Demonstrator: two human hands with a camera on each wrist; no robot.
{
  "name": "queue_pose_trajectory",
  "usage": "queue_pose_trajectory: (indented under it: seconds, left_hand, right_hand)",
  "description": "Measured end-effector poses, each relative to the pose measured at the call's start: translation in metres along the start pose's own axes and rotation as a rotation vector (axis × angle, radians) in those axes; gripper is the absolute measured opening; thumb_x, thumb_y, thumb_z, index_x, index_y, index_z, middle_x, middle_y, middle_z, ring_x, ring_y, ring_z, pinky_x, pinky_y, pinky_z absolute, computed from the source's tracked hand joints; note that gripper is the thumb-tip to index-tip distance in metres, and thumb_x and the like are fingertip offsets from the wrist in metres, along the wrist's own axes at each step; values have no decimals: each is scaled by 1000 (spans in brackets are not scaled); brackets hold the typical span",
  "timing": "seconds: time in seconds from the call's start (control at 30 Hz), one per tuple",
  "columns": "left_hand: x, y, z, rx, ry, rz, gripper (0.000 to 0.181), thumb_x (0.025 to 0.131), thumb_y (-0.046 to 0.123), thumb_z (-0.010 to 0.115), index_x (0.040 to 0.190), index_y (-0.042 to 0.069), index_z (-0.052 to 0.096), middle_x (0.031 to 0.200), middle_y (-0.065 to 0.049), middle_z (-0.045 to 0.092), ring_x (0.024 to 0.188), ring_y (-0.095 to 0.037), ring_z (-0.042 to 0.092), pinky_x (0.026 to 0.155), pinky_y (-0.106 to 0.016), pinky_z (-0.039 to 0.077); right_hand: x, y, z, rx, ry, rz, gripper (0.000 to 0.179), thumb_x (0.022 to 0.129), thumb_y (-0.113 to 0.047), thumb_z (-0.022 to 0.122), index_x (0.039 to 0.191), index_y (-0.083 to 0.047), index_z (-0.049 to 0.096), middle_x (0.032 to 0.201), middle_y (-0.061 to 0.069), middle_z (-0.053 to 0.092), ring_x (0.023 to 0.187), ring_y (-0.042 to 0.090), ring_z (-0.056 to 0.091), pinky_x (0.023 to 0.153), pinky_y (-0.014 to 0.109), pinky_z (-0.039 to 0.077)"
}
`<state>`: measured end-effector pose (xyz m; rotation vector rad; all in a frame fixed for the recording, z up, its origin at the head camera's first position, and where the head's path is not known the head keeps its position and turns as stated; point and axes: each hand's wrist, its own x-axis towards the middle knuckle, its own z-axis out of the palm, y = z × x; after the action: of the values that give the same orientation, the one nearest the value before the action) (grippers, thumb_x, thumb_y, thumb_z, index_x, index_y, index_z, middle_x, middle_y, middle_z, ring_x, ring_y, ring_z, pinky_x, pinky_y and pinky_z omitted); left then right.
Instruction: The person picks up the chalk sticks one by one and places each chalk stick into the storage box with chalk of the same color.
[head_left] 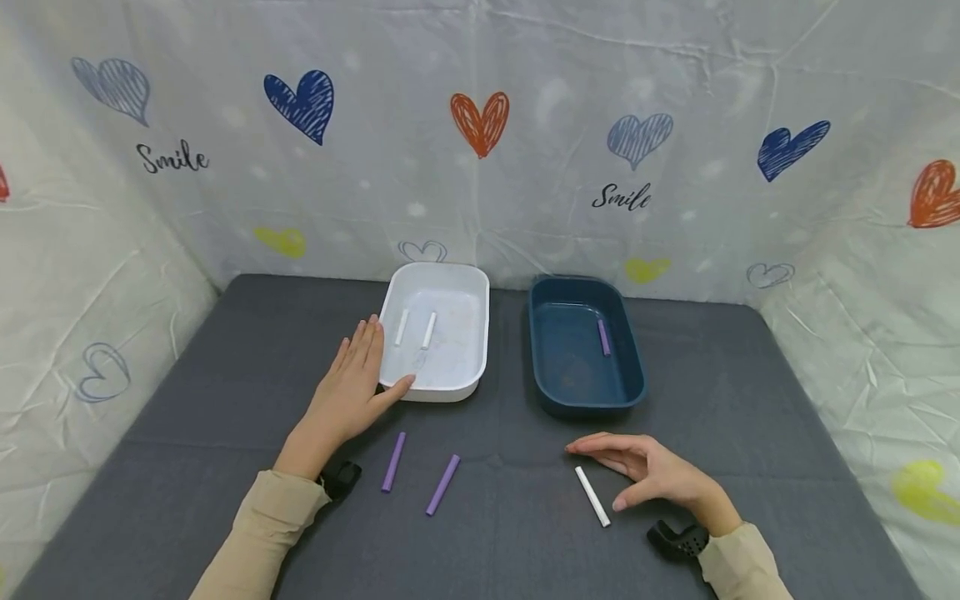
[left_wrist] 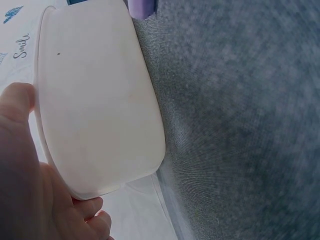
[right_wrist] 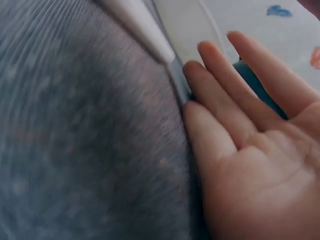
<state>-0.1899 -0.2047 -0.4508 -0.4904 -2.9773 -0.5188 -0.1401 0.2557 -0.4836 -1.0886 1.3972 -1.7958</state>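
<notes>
In the head view, the person's left hand (head_left: pixel 348 393), fingers straight and thumb spread wide, touches the rim of a white, round-cornered rectangular tray (head_left: pixel 461 337) at its two o'clock. Two slim white cylindrical sticks (head_left: pixel 428 331) lie inside. The person's right hand (head_left: pixel 662 475) holds nothing, thumb and fingers apart; at its eight o'clock, a lone white cylindrical stick (head_left: pixel 592 497) lies on the dark grey cloth-covered table (head_left: pixel 510 525). At its eleven o'clock stands a dark blue, round-cornered rectangular tray (head_left: pixel 566 354) containing one slim purple cylindrical stick (head_left: pixel 603 337). Two loose purple sticks (head_left: pixel 443 485) lie around the left hand's five o'clock.

The left wrist view shows the thumb at the white tray's rim.

The right wrist view shows the lone white stick around the palm's ten o'clock, ungripped.
</notes>
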Motion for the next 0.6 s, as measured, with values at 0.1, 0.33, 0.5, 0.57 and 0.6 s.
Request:
queue_pose_trajectory:
  seconds: [0.1, 0.33, 0.5, 0.57, 0.6]
  left_hand:
    - [0, 0, 0, 1, -6, 1, 100, 98, 65, 42, 156, -3, -6, 164, -19, -8, 151, -34, -5, 122, -49, 0]
    - [2, 2, -1, 4, 1, 4, 100, 98, 64, 43, 156, -3, -4, 164, -20, -4, 151, -35, -2, 122, -50, 3]
    - [2, 2, -1, 5, 2, 5, 100, 98, 64, 42, 156, -3, -4, 164, -21, -3, 151, -34, -4, 122, -49, 2]
    - [1, 2, -2, 3, 2, 4, 100, 99, 63, 43, 156, -4, -3, 164, -21, -4, 151, -34, -4, 122, -49, 1]
    - [1, 2, -1, 2, 2, 4, 99, 99, 63, 43, 156, -4, -3, 164, -21, -4, 151, -34, -4, 122, -49, 1]
  right_hand:
    - [-3, 5, 0, -38, -28, -2, 76, 82, 22, 65, 147, 19, 25, 153, 36, 24, 147, 33, 26, 118, 42, 19]
    - [-4, 6, 7, -257, -93, 57, 76, 82, 17, 69, 149, 10, 32, 158, 29, 21, 149, 32, 18, 119, 31, 22]
    - [-2, 3, 11, -350, -74, 100, 74, 83, 10, 72, 148, 5, 38, 157, 24, 28, 147, 31, 24, 117, 28, 26]
    - [-2, 2, 12, -387, -68, 117, 73, 84, 5, 74, 148, 2, 40, 156, 22, 30, 146, 30, 26, 116, 28, 27]
    - [-2, 1, 12, -406, -65, 126, 72, 85, 2, 75, 148, 1, 41, 156, 21, 31, 146, 30, 27, 116, 27, 27]
